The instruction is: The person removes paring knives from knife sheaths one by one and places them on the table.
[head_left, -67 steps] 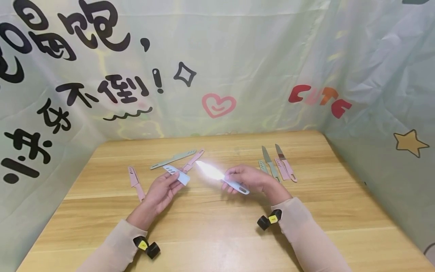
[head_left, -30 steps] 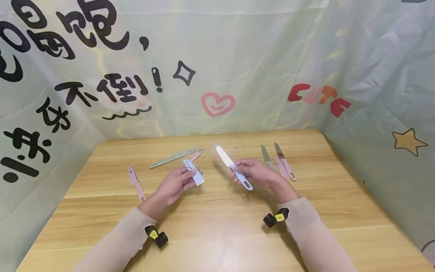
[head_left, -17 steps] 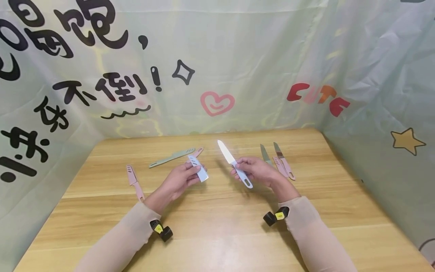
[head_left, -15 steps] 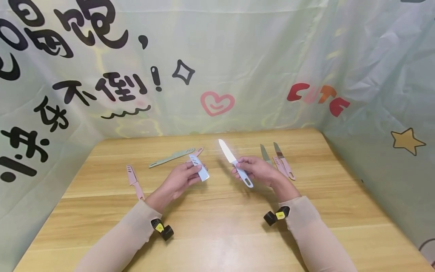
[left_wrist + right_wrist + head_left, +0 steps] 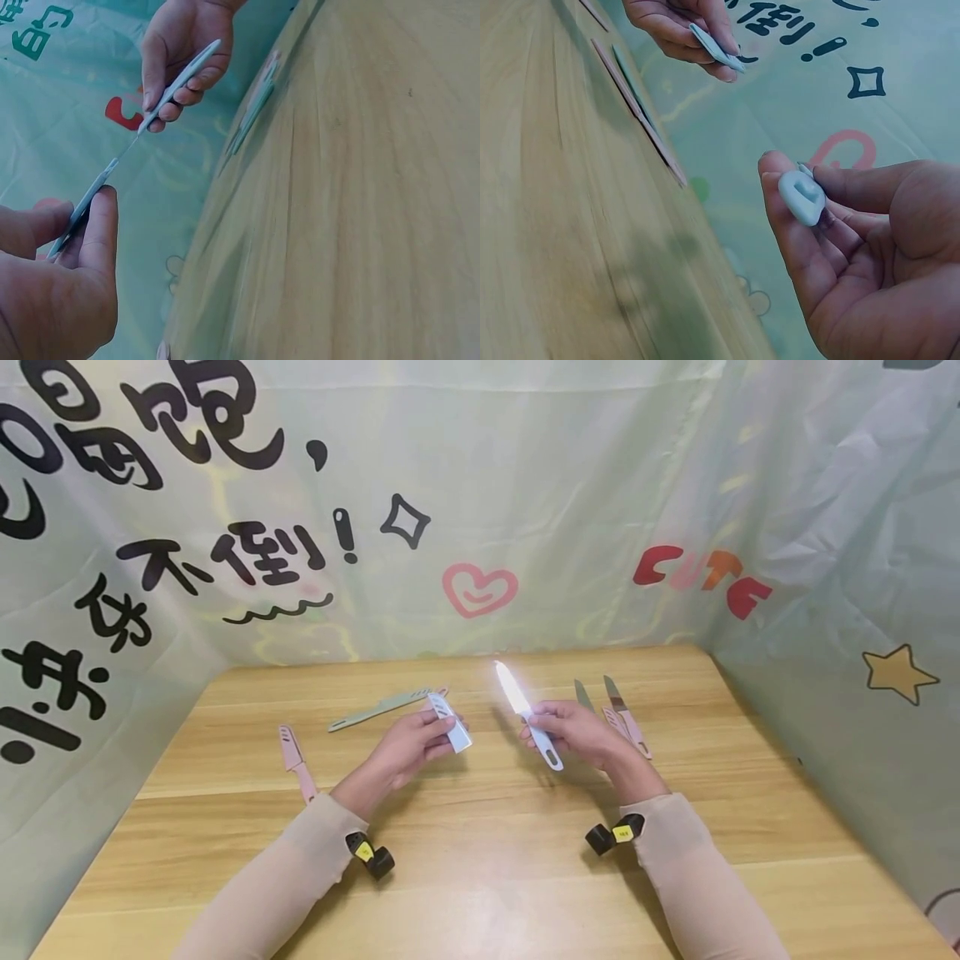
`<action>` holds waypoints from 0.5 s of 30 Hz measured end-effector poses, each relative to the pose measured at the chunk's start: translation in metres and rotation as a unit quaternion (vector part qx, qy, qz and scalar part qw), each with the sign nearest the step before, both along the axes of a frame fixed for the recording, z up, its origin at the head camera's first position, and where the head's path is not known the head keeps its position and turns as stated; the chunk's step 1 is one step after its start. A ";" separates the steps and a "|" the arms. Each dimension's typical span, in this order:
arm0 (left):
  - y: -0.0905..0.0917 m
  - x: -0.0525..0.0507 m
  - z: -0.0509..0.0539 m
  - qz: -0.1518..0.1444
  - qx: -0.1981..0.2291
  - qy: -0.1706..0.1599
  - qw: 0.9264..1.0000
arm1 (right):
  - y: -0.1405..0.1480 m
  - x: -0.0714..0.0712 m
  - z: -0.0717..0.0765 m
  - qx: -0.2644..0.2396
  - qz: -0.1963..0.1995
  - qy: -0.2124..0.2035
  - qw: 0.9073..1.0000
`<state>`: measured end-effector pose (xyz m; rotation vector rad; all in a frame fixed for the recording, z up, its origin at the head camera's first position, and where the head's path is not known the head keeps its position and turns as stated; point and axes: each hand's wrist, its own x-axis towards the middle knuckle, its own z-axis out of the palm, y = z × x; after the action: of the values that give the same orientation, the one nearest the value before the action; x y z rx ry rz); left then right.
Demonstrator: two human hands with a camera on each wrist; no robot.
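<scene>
My left hand (image 5: 412,747) pinches a pale blue knife sheath (image 5: 460,738) with slots, thumb on top, held above the table. My right hand (image 5: 581,731) grips the blue handle of a paring knife (image 5: 552,756). Its bare blade points up and away, shining with glare. Sheath and knife are apart in the head view. From the left wrist, the sheath (image 5: 91,191) and knife (image 5: 180,84) are seen edge-on, roughly in line. In the right wrist view the handle end (image 5: 802,199) faces the camera, its blade hidden.
A sheathed pink knife (image 5: 294,758) lies at left, partly behind the left arm. Behind the left hand lie a sheathed green knife (image 5: 367,715) and a mostly hidden pink one. At right are a bare green knife (image 5: 583,695), a bare pink knife (image 5: 634,732) and a pink sheath (image 5: 614,720).
The left hand has carried the sheath rightward and farther from me. The right hand has turned the knife from pointing left to pointing up, then shifted slightly right and away.
</scene>
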<state>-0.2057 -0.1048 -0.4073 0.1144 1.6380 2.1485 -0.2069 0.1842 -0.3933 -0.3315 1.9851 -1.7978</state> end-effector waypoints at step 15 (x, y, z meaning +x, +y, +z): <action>0.010 -0.007 0.000 0.014 -0.032 0.001 0.999 | 0.004 -0.004 0.001 0.022 -0.010 0.002 1.000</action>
<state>-0.2131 -0.0946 -0.4071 0.0736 1.7178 2.1145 -0.2108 0.1881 -0.3923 -0.3024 2.0345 -1.7650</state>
